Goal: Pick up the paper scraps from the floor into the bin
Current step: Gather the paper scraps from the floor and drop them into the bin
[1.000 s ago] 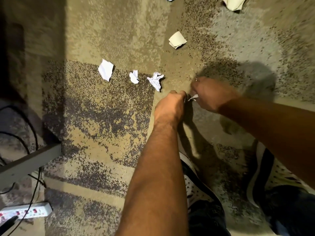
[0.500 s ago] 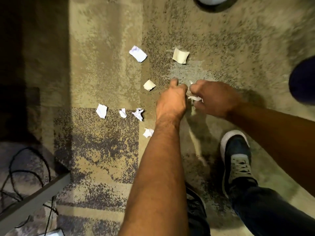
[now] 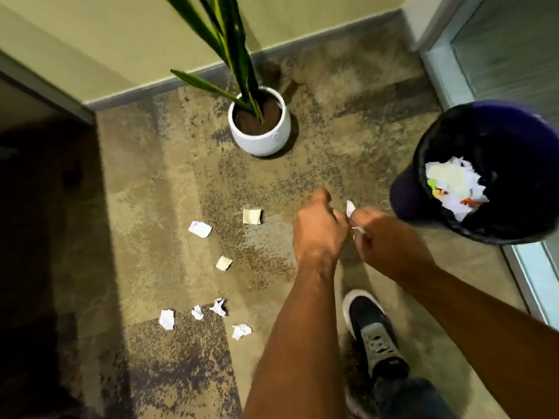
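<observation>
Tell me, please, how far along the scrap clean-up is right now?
Partly done: the bin already holds paper. The right hand and left hand hold a white scrap beside it. Seven scraps remain on the carpet.

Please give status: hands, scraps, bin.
Right hand grips white scrap; left hand curled beside it. Bin to the right, paper inside. Seven scraps on floor. Path to bin open.

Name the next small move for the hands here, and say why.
Probably carry the white scrap right, over the bin, and drop it. The right hand and left hand grip it together beside the bin, which already holds paper, not yet above its opening.
</observation>
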